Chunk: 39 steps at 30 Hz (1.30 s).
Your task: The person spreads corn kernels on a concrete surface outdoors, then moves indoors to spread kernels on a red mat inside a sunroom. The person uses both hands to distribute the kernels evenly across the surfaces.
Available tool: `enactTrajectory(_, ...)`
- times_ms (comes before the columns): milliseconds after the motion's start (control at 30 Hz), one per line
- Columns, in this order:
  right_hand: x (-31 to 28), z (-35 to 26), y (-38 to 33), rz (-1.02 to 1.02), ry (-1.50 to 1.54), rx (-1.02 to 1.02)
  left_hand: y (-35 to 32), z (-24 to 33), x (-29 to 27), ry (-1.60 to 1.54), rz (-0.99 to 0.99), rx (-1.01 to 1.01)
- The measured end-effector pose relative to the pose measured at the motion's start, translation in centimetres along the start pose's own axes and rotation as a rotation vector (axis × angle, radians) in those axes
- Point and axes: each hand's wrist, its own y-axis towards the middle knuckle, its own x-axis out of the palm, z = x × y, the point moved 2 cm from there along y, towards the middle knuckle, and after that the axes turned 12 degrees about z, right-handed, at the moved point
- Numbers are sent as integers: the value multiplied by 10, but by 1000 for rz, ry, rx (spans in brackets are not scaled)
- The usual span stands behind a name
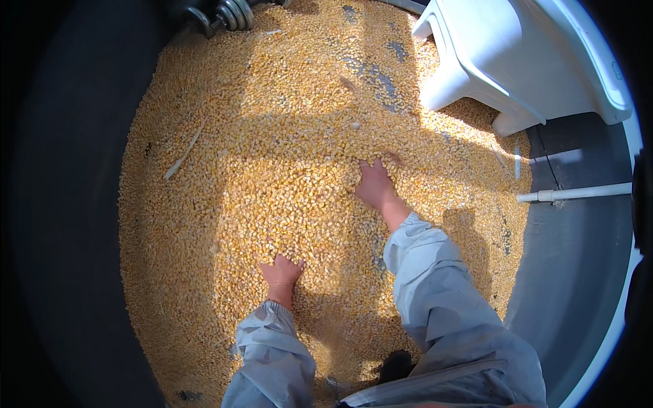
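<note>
Two forearms in pale grey sleeves were seen entering from the lower edge, and a small dark object, too shadowed to be identified, was noticed between them. The left hand was laid palm down on a wide layer of yellow maize kernels, its fingertips pushed under the grain so that only the back of the hand and the knuckles were shown. Whether those fingers were spread or closed could not be told, since they were buried.

Farther out and to the right, the right hand was likewise pressed into the kernels, the fingers sunk at the edge of a low ridge of grain; their spread could not be judged either. Nothing was pinched or lifted by either hand that could be made out. The two hands were held apart, the right one ahead of the left.

The kernels were spread over a grey floor, bare patches of which were exposed at the right and near the top. A pale strip of husk or stalk was left lying on the grain to the left. A white pipe was seen across the bare floor at the right. Beyond it, a white plastic chair was stood at the grain's upper right edge, and a dark metal part with stacked discs was glimpsed at the top.
</note>
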Motion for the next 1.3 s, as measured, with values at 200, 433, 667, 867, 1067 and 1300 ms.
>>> enactTrajectory(200,-42,-16,129,107,-5,88,3,-10,22,-100,-3,-9)
enactTrajectory(433,-26,-185,141,-55,-57,-161,-5,-20,16,-135,-195,-23)
enactTrajectory(667,23,-229,24,-269,-38,-728,3,-10,35,-237,77,-22)
enactTrajectory(867,-10,-98,21,-84,94,-423,4,-9,0,-217,-92,9)
enactTrajectory(1067,11,-48,-108,-216,-390,-150,5,-16,1,-394,-7,25)
enactTrajectory(1300,14,-83,-122,-313,-646,-45,49,-78,-88,-746,63,82)
